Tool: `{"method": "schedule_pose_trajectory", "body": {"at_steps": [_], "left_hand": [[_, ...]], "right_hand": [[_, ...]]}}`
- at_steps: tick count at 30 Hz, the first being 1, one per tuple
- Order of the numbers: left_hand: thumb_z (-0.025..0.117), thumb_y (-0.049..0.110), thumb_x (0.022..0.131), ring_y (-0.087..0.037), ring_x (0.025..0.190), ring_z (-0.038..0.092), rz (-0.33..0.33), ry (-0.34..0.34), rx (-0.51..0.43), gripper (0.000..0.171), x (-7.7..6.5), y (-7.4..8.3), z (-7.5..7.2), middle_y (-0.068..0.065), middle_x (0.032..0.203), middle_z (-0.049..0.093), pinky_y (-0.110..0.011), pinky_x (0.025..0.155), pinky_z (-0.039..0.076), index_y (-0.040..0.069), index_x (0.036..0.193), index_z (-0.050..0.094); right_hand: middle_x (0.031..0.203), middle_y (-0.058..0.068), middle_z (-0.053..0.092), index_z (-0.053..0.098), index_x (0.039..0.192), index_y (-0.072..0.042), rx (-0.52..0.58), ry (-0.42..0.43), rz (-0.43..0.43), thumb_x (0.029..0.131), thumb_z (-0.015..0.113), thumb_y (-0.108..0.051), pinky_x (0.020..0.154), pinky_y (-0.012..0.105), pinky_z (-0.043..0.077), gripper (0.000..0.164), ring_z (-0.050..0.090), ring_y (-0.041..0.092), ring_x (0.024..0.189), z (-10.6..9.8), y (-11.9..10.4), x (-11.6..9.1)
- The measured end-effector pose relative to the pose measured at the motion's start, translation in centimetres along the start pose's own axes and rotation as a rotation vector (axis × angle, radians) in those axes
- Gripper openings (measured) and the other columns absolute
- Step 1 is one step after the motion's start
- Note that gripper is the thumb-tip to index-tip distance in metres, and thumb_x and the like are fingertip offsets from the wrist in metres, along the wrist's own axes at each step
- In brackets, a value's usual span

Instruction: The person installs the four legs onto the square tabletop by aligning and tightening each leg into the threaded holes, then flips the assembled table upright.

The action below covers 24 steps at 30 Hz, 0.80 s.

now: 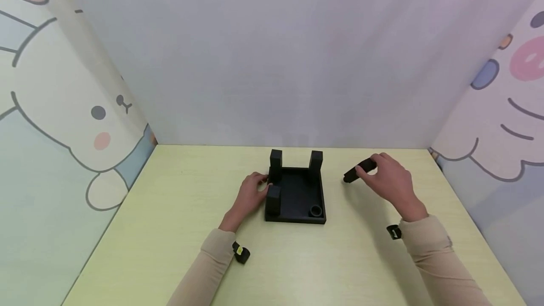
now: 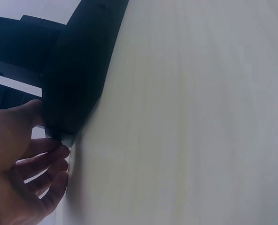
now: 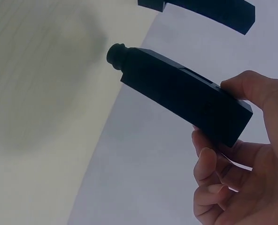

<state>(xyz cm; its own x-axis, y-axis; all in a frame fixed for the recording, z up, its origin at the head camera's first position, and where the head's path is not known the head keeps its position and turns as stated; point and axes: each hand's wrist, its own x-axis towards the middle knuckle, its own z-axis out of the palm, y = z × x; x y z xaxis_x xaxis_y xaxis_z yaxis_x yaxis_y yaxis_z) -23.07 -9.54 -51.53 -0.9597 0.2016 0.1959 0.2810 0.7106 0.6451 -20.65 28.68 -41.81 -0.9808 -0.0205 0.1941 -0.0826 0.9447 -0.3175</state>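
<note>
A small black tabletop [image 1: 296,197] with a raised rim lies upside down on the work table, with legs standing upright at three corners. At its near right corner, a round socket [image 1: 316,210] shows. My left hand [image 1: 248,196] pinches the tabletop's left edge between thumb and fingers, beside the near left leg [image 1: 273,200]. Off to the right, my right hand [image 1: 392,181] holds a loose black leg [image 3: 176,89] above the table, tilted. Thumb and fingers grip its square end; the round, knobbed end [image 3: 115,56] points away from the hand, toward the tabletop side.
The pale wooden table [image 1: 170,240] ends at a plain light wall [image 1: 293,84]. Printed panels with cartoon animals stand at the left [image 1: 76,107] and right [image 1: 510,122]. Each wrist wears a small black device.
</note>
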Motion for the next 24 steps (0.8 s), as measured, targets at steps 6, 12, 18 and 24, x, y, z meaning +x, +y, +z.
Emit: {"method": "schedule_pose_trajectory", "body": {"at_steps": [6,12,18,24], "left_hand": [[0.068,0.019,0.097,-0.03,0.102,0.063,0.0,0.0,-0.006,0.032,0.0,0.2,-0.1,-0.016,0.111,0.071,-0.046,0.093,0.05,-0.001,0.121,0.072],[0.068,0.019,0.097,-0.031,0.104,0.063,-0.004,0.001,-0.003,0.031,0.0,0.3,-0.1,-0.016,0.112,0.071,-0.047,0.094,0.051,-0.001,0.121,0.072],[0.068,0.019,0.097,-0.03,0.103,0.063,0.007,0.002,0.004,0.031,0.0,0.1,0.0,-0.015,0.111,0.071,-0.047,0.093,0.051,-0.001,0.121,0.072],[0.069,0.019,0.097,-0.031,0.104,0.063,-0.01,-0.003,-0.005,0.032,0.0,0.1,0.0,-0.016,0.111,0.071,-0.047,0.094,0.051,-0.001,0.122,0.072]], "right_hand": [[0.102,0.013,0.069,0.069,0.101,-0.009,0.013,0.017,-0.056,0.093,0.067,-0.046,0.049,0.034,0.039,0.038,0.059,0.022,0.07,-0.2,-2.0,-0.1],[0.093,0.009,0.067,0.068,0.094,-0.011,0.01,0.021,-0.101,0.092,0.069,-0.043,0.047,0.032,0.037,0.031,0.052,0.017,0.063,-0.3,-3.6,-0.5],[0.095,0.007,0.067,0.068,0.093,-0.013,0.017,0.011,-0.136,0.091,0.07,-0.041,0.048,0.03,0.037,0.029,0.051,0.015,0.063,-0.1,-5.1,-1.0],[0.097,0.004,0.067,0.068,0.095,-0.013,0.011,0.003,-0.187,0.089,0.072,-0.041,0.05,0.029,0.038,0.028,0.049,0.013,0.063,0.0,-6.6,-1.5]]}}
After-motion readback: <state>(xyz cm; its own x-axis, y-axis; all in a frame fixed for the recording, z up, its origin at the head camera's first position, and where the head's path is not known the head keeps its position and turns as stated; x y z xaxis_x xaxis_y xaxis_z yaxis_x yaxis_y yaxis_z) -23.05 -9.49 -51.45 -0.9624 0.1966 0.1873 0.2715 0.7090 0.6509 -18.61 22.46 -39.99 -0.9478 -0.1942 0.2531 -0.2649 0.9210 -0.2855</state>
